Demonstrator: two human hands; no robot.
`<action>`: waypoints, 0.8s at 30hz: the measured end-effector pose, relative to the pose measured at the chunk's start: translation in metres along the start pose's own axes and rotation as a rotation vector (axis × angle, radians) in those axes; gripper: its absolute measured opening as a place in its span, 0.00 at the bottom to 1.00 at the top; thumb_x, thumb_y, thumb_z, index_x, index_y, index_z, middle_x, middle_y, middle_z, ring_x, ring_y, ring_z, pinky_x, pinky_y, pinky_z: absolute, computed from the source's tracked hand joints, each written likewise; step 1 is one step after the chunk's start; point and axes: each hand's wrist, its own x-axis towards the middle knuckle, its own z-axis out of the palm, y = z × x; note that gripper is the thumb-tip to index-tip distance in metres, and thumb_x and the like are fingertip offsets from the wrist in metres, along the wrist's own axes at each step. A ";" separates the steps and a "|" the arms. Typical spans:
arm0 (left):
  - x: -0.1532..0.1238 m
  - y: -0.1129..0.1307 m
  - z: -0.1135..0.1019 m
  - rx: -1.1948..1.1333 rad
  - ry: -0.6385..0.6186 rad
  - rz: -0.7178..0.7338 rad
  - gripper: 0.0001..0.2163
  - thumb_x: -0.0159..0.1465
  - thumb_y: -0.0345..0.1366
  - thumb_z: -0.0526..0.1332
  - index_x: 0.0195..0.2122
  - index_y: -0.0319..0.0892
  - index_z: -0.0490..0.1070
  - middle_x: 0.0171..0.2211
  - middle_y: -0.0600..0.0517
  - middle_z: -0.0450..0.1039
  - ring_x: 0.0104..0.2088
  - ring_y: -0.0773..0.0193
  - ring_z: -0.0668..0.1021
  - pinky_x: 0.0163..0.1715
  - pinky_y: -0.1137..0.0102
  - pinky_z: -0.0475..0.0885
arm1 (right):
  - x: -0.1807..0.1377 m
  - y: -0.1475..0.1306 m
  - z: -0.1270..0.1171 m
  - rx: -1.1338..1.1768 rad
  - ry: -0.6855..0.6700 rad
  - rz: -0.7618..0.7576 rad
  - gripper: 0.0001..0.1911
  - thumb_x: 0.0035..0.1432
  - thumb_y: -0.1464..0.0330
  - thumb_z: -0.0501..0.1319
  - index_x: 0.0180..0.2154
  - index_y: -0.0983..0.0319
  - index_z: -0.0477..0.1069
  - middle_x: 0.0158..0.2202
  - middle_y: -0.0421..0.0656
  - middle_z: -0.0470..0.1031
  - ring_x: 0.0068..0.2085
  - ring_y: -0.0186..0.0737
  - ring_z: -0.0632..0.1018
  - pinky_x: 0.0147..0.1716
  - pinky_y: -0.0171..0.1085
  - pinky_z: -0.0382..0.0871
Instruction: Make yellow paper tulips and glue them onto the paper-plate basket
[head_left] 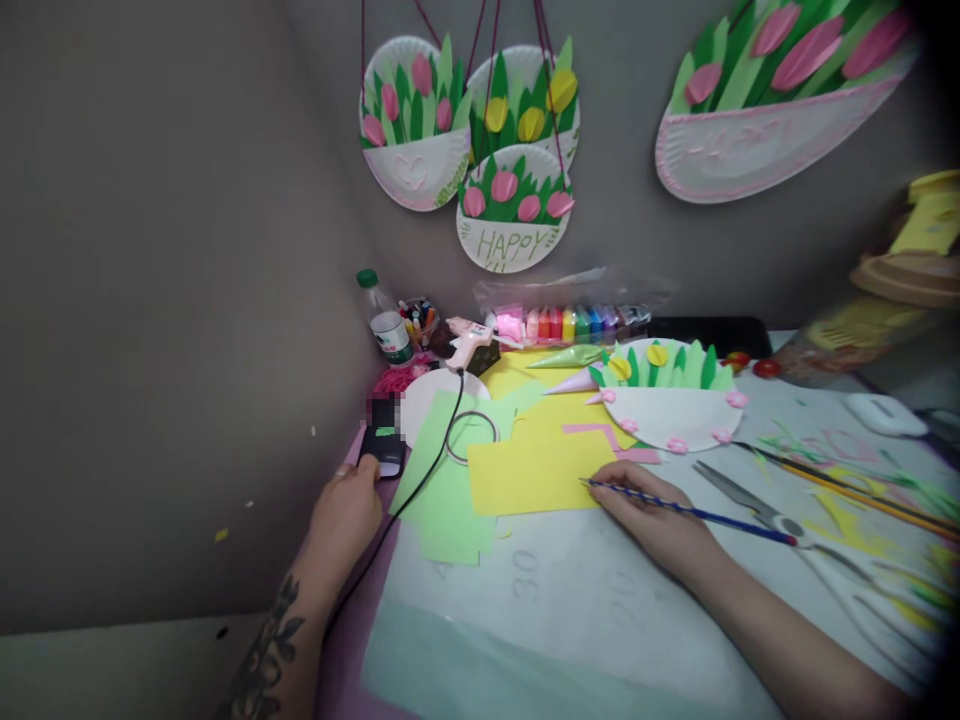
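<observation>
My right hand [649, 515] is closed round a blue patterned pencil [720, 518], whose tip lies over the right part of a yellow paper sheet [532, 475]. At the table's left edge, my left hand [349, 510] grips the near end of a black smartphone [385, 450], thumb on top; its other fingers are mostly hidden. Light green paper [450, 520] spreads beneath the yellow sheet. Behind it stands a half paper plate basket [667, 415] with green leaves, yellow tulips and pink flowers. Scissors [784, 522] lie to the right of my right hand.
A pink glue gun [469, 340] stands at the back, its black cable [442, 450] running forward past my left hand. Nearby are a bottle [390, 330], a tape ring [472, 437] and clay packets [570, 323]. Paper scraps [840, 510] litter the right side. Plate baskets [517, 235] hang above.
</observation>
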 end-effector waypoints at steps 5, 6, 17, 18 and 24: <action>-0.001 -0.006 0.001 -0.152 0.095 -0.009 0.14 0.57 0.23 0.48 0.41 0.40 0.67 0.39 0.44 0.73 0.40 0.55 0.77 0.40 0.65 0.69 | -0.001 0.000 -0.001 0.006 0.016 0.009 0.12 0.52 0.57 0.59 0.33 0.58 0.72 0.32 0.41 0.77 0.35 0.43 0.76 0.31 0.35 0.68; -0.004 -0.004 0.000 -0.195 0.161 -0.004 0.14 0.58 0.24 0.49 0.43 0.40 0.67 0.40 0.44 0.73 0.41 0.55 0.76 0.41 0.64 0.69 | -0.001 0.000 -0.001 0.009 0.017 0.009 0.12 0.52 0.57 0.59 0.33 0.58 0.72 0.32 0.41 0.77 0.35 0.43 0.76 0.31 0.35 0.68; -0.032 0.138 -0.003 -0.152 0.002 0.908 0.03 0.62 0.29 0.55 0.36 0.40 0.67 0.33 0.50 0.71 0.35 0.60 0.74 0.34 0.66 0.69 | 0.001 0.002 -0.001 0.103 0.050 0.017 0.12 0.49 0.57 0.63 0.32 0.59 0.73 0.33 0.43 0.77 0.35 0.44 0.76 0.32 0.38 0.70; -0.027 0.150 0.000 -0.126 0.004 0.955 0.03 0.63 0.30 0.55 0.36 0.40 0.67 0.32 0.50 0.71 0.35 0.60 0.73 0.34 0.66 0.69 | 0.002 0.004 -0.001 0.172 0.062 0.033 0.13 0.49 0.57 0.63 0.32 0.59 0.72 0.33 0.44 0.77 0.35 0.44 0.77 0.33 0.38 0.70; -0.015 0.175 0.014 -0.131 -0.060 0.956 0.08 0.66 0.34 0.52 0.36 0.40 0.69 0.32 0.48 0.69 0.34 0.61 0.73 0.32 0.68 0.68 | 0.006 0.016 0.000 0.620 0.150 0.040 0.15 0.50 0.57 0.64 0.34 0.60 0.69 0.25 0.41 0.75 0.26 0.36 0.74 0.29 0.37 0.70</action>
